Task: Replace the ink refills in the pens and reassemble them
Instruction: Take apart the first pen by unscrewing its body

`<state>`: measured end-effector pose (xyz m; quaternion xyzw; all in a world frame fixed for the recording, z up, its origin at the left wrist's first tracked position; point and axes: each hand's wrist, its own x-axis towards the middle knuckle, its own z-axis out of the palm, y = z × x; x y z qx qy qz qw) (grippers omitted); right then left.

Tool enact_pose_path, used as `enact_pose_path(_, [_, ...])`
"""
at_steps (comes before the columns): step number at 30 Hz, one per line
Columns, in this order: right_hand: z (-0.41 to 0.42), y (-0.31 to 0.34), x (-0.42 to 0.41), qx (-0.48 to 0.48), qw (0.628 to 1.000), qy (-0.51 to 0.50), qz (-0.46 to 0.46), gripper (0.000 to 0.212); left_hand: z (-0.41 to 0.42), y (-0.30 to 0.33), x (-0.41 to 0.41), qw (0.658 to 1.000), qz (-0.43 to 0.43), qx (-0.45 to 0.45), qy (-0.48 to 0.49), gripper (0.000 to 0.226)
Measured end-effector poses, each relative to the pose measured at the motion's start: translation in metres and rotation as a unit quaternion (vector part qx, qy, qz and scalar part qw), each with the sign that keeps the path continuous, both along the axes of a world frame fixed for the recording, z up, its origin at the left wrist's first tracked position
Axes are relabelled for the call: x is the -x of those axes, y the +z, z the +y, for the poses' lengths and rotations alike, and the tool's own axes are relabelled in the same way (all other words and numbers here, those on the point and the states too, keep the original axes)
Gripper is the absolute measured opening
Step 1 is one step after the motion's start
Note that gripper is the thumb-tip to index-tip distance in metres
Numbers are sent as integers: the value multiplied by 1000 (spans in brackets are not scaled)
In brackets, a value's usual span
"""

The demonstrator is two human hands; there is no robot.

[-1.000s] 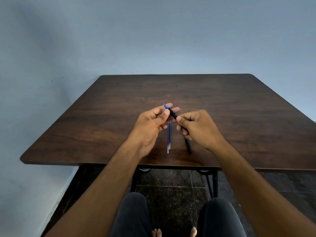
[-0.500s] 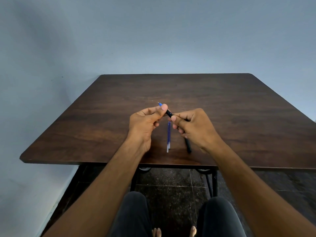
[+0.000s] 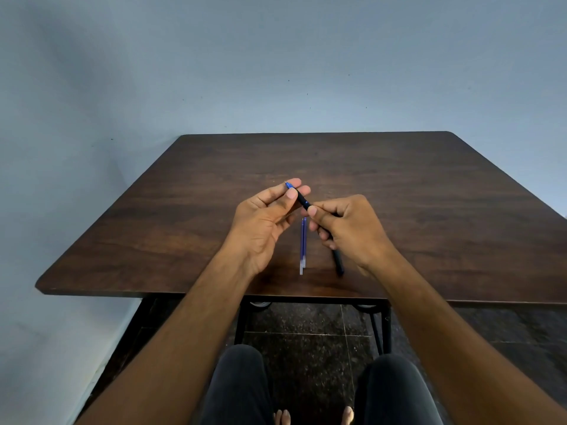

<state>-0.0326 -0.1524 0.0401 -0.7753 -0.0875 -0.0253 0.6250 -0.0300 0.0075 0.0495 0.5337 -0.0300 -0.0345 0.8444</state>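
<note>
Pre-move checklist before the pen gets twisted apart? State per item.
1. Left hand has a grip on the tip end of the black pen: ok, thumb and fingers pinch it just behind the blue tip.
2. Right hand has a grip on the barrel: ok.
3. Pen lifted off the table: ok.
4. Spare blue refills within reach: ok, lying between the hands.
5. Second black pen out of the way: ok, on the table under the right hand.
6. Tip section already loosened: cannot tell.
</note>
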Motion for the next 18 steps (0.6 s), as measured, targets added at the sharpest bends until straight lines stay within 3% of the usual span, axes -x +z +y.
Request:
enact_pose_path(6, [2, 1, 3, 7, 1000, 10, -8, 20, -3, 1, -3, 997, 40, -33, 56, 25])
enact_pose_path(14, [0, 0, 3, 8, 1000, -1, -6, 20, 6, 0, 1, 997, -9, -54, -52, 30])
enact_pose_path(18, [2, -1, 2, -1, 1000, -2, -9, 21, 4, -1, -1, 997, -3, -70, 13, 22])
